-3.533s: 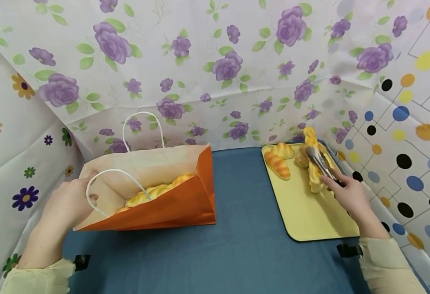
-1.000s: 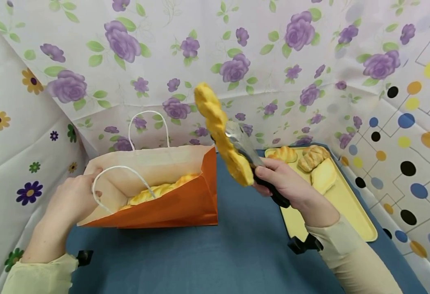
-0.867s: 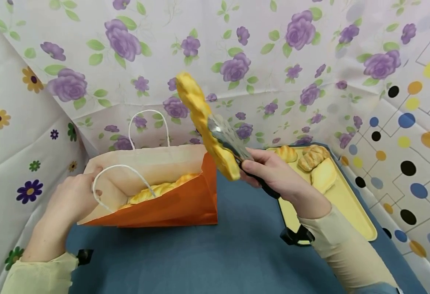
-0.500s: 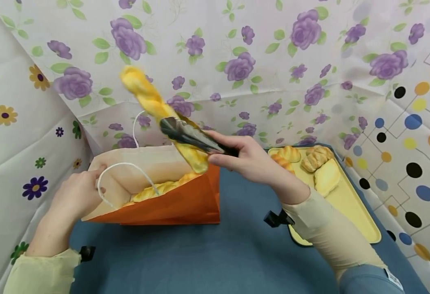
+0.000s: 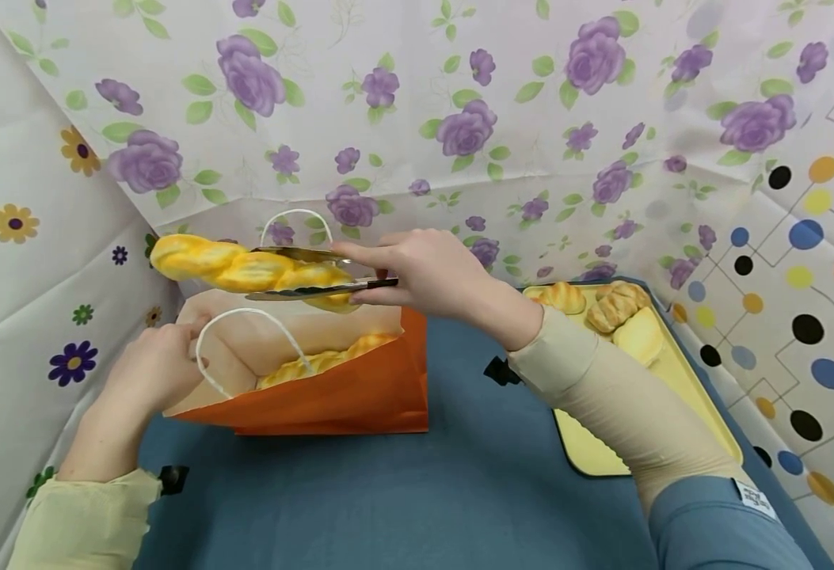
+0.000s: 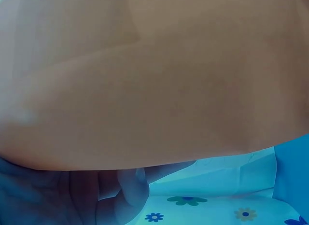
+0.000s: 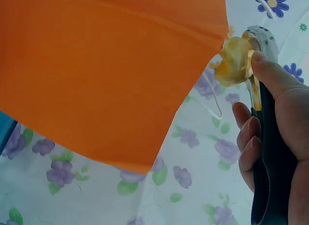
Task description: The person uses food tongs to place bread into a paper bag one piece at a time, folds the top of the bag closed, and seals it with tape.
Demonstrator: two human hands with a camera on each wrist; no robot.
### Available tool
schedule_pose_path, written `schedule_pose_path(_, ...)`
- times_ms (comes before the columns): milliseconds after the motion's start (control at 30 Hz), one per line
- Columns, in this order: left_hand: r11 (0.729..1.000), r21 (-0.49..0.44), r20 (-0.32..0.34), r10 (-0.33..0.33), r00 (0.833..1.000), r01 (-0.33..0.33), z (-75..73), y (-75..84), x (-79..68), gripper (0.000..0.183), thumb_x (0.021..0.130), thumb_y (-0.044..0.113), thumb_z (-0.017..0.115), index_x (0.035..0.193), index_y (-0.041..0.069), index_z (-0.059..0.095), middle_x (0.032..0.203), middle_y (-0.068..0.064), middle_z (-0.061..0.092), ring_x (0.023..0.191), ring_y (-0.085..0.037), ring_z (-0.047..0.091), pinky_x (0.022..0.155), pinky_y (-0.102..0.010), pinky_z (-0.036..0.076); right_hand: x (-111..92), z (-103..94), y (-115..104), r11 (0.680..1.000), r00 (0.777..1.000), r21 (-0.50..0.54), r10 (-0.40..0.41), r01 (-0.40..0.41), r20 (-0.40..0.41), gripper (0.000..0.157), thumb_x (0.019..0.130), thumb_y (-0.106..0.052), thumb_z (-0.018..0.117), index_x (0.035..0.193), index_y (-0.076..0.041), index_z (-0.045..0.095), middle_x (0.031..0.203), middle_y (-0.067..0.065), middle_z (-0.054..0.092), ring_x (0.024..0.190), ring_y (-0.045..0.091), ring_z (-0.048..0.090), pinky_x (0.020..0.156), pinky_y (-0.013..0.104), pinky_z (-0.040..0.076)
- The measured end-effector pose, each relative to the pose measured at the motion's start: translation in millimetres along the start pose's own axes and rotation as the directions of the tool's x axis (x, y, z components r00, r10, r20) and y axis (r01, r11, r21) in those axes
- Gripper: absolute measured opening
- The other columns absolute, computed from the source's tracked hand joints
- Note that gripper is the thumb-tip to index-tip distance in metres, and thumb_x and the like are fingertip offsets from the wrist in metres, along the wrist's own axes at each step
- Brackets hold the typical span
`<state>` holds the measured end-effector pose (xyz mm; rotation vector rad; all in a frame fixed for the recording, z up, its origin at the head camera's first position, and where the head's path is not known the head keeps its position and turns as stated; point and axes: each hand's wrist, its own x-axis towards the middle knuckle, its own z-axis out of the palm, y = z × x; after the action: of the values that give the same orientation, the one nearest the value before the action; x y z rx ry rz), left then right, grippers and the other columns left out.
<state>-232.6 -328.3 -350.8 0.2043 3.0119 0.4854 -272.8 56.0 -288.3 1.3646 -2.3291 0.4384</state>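
Note:
My left hand [image 5: 153,364] grips the left edge of an orange paper bag [image 5: 359,396] with white cord handles. In the left wrist view a broad tan surface hides most of the scene, with curled fingers [image 6: 130,193] below it. My right hand [image 5: 438,273] holds metal tongs [image 5: 302,293] with black grips. A long yellow twisted bread [image 5: 224,265] is clamped between the tongs, lying nearly level above the bag's mouth. More yellow bread [image 5: 317,364] lies inside the bag. In the right wrist view the fingers wrap the black tong handles [image 7: 273,172] beside the bag.
A yellow tray [image 5: 595,447] with a dark rim stands at right. On it lie a brownish bread [image 5: 619,305], a pale yellow bread [image 5: 640,336] and an orange-striped bread [image 5: 562,297], partly behind the right arm. Patterned cloth walls [image 5: 417,142] enclose the blue table [image 5: 359,499].
My right hand has lifted the twisted bread off the tray with the tongs and carried it left over the bag, turning it from steep to nearly level. The left hand keeps its grip.

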Motion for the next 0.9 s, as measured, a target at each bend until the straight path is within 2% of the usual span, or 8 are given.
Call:
schedule_pose_path(100,1.0,-0.004,0.0,0.0,1.0,0.0,1.3,-0.6,1.0,0.042,0.096,0.022,0.072,0.123,-0.009,0.067,0.088,-0.019,0.068,0.081,-0.037,0.062,0.071,-0.054,0.055,3,-1.4,1,0.999,0.999,-0.038,0.015,-0.014,0.048,0.064,0.098,-0.047,0.076,0.156,-0.024,0.059,0.096,-0.003,0.075,0.069,0.012,0.064,0.057,0.029,0.046)
schedule_pose_path(233,1.0,-0.003,0.008,-0.002,1.0,0.002,1.7,-1.3,1.4,0.036,0.096,0.022,0.07,0.118,-0.006,0.068,0.08,-0.013,0.063,0.076,-0.033,0.06,0.066,-0.048,0.053,3,-2.3,3,0.992,0.992,-0.126,0.044,-0.029,0.116,0.064,0.098,-0.051,0.075,0.156,-0.029,0.059,0.081,-0.005,0.065,0.064,0.013,0.056,0.052,0.031,0.04)
schedule_pose_path(333,1.0,-0.005,0.013,-0.004,1.0,0.004,1.3,-2.2,1.3,0.041,0.096,0.024,0.072,0.124,-0.005,0.067,0.085,-0.017,0.066,0.079,-0.035,0.06,0.069,-0.051,0.054,3,-2.3,4,0.982,0.985,-0.184,0.06,-0.03,0.164,0.063,0.098,-0.053,0.074,0.156,-0.031,0.059,0.074,-0.005,0.057,0.061,0.013,0.052,0.05,0.031,0.037)
schedule_pose_path(433,1.0,-0.003,0.003,0.002,1.0,-0.002,1.2,-2.2,0.9,0.046,0.096,0.025,0.073,0.129,-0.006,0.066,0.092,-0.02,0.069,0.083,-0.038,0.062,0.073,-0.056,0.055,3,-1.9,5,0.976,0.975,-0.216,0.073,-0.027,0.208,0.061,0.098,-0.054,0.074,0.154,-0.033,0.061,0.072,-0.007,0.056,0.06,0.012,0.052,0.049,0.031,0.036)
schedule_pose_path(500,1.0,0.002,-0.006,0.007,1.0,-0.007,1.3,-1.4,0.6,0.043,0.096,0.024,0.072,0.127,-0.006,0.067,0.091,-0.02,0.069,0.081,-0.037,0.062,0.073,-0.057,0.055,5,-2.2,5,0.973,0.966,-0.229,0.091,-0.034,0.243,0.061,0.097,-0.055,0.074,0.153,-0.034,0.061,0.07,-0.007,0.056,0.059,0.012,0.052,0.048,0.032,0.037)
schedule_pose_path(667,1.0,0.011,-0.026,0.015,1.0,-0.015,2.2,-0.2,-0.4,0.034,0.096,0.02,0.07,0.118,-0.006,0.068,0.084,-0.016,0.067,0.077,-0.034,0.062,0.07,-0.054,0.055,14,-2.4,-1,0.958,0.921,-0.285,0.147,-0.042,0.36,0.063,0.095,-0.059,0.075,0.152,-0.035,0.063,0.072,-0.004,0.062,0.066,0.017,0.058,0.05,0.035,0.045)
schedule_pose_path(800,1.0,0.015,-0.028,0.007,1.0,-0.007,2.3,0.0,-1.7,0.033,0.096,0.02,0.072,0.114,-0.006,0.067,0.081,-0.014,0.066,0.076,-0.034,0.062,0.071,-0.055,0.055,26,0.5,-12,0.948,0.872,-0.318,0.173,-0.021,0.458,0.062,0.095,-0.059,0.075,0.151,-0.036,0.063,0.088,-0.005,0.074,0.076,0.02,0.065,0.06,0.037,0.053)
schedule_pose_path(900,1.0,0.025,-0.034,0.004,0.999,-0.003,2.4,-0.4,-1.9,0.03,0.094,0.018,0.073,0.111,-0.006,0.067,0.081,-0.015,0.066,0.076,-0.036,0.063,0.071,-0.057,0.054,36,6.8,-22,0.942,0.847,-0.336,0.181,-0.002,0.501,0.06,0.094,-0.059,0.076,0.148,-0.037,0.066,0.102,-0.006,0.077,0.084,0.018,0.069,0.067,0.037,0.057)
